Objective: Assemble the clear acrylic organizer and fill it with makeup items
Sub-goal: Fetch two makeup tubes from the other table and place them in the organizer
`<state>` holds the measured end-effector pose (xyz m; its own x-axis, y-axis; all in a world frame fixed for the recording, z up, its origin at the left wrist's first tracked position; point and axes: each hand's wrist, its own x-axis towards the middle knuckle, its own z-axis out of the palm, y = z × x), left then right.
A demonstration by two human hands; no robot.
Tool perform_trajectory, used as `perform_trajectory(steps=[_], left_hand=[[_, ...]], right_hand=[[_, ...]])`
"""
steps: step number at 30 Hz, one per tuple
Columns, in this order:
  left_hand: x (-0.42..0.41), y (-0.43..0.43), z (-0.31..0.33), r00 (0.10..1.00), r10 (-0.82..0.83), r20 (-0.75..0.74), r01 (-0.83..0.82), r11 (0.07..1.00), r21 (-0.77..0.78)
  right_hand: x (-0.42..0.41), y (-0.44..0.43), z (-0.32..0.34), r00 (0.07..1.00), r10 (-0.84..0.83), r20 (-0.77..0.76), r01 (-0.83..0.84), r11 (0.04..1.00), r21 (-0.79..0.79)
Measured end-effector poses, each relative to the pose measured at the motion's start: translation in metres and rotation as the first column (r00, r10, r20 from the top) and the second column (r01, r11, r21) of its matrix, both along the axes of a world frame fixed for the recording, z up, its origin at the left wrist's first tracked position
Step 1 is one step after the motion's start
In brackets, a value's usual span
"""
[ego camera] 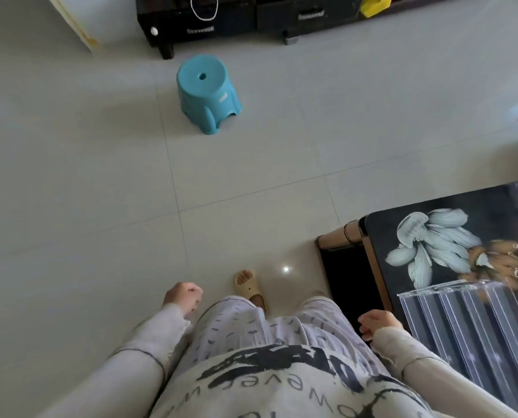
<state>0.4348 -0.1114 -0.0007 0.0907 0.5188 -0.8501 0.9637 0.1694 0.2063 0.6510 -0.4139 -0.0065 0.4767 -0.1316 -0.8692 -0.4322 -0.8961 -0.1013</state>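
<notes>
As I watched the head view, the left hand (183, 297) and right hand (378, 322) hung loosely curled, empty; the organizer (462, 321) lay on the table (402, 230) rightward, nearest the right hand, ribs running toward me.

Both hands empty, arms lowered at the sides.
The left hand (183, 297) hangs clear of the left hip, knuckles uppermost, fingers loosely curled toward the palm, gripping nothing. The left arm (143, 357) angles outward from the body, its long pale sleeve reaching the wrist. The right hand (377, 322) sits just beside the right thigh, fingers loosely curled and pointing inward, likewise holding nothing. The right arm (417, 357) runs down close to the torso, sleeved to the wrist. The hands are well apart, with torso and legs between them.
</notes>
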Motion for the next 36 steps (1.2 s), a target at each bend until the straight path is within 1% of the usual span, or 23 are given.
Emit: perform_trajectory(steps=[5, 8, 11, 16, 19, 22, 24, 27, 32, 35, 36], left_hand=[[0.048, 0.067, 0.008, 0.997, -0.041, 0.061, 0.039, 0.999, 0.020], [0.074, 0.093, 0.008, 0.996, -0.038, 0.084, 0.036, 0.999, 0.023], [0.097, 0.111, 0.004, 0.996, -0.042, 0.080, 0.041, 0.999, 0.014], [0.131, 0.128, -0.006, 0.999, -0.049, 0.015, 0.049, 0.998, -0.027], [0.156, 0.140, -0.004, 1.000, 0.004, -0.016, -0.004, 0.999, -0.037], [0.187, 0.154, -0.004, 0.999, 0.006, -0.031, -0.007, 0.999, -0.031], [0.213, 0.164, -0.006, 0.999, -0.006, -0.033, 0.005, 0.999, -0.036], [0.262, 0.178, -0.006, 0.995, -0.088, -0.042, 0.087, 0.995, -0.039], [0.351, 0.204, -0.008, 0.963, -0.268, -0.032, 0.267, 0.963, -0.046], [0.414, 0.220, -0.009, 0.915, -0.402, -0.036, 0.401, 0.916, -0.033], [0.442, 0.225, -0.010, 0.883, -0.468, -0.038, 0.467, 0.884, -0.024]], right_hand=[[0.003, 0.031, 0.010, 0.999, -0.028, -0.021, 0.026, 0.995, -0.094], [0.017, 0.055, 0.010, 0.998, -0.027, -0.054, 0.023, 0.997, -0.079], [0.043, 0.087, 0.006, 0.998, 0.016, -0.056, -0.020, 0.997, -0.074], [0.114, 0.136, -0.009, 0.997, 0.068, -0.021, -0.068, 0.997, 0.022], [0.164, 0.158, -0.014, 0.999, 0.047, 0.005, -0.048, 0.997, 0.054], [0.209, 0.175, -0.012, 1.000, 0.009, 0.024, -0.012, 0.992, 0.126], [0.241, 0.185, -0.010, 0.998, -0.032, 0.058, 0.024, 0.989, 0.145], [0.282, 0.195, -0.001, 0.995, -0.078, 0.069, 0.064, 0.982, 0.176], [0.329, 0.192, 0.008, 0.971, -0.227, 0.079, 0.206, 0.955, 0.211], [0.342, 0.186, 0.002, 0.938, -0.338, 0.077, 0.317, 0.927, 0.200], [0.345, 0.182, -0.001, 0.917, -0.390, 0.080, 0.372, 0.910, 0.182]])
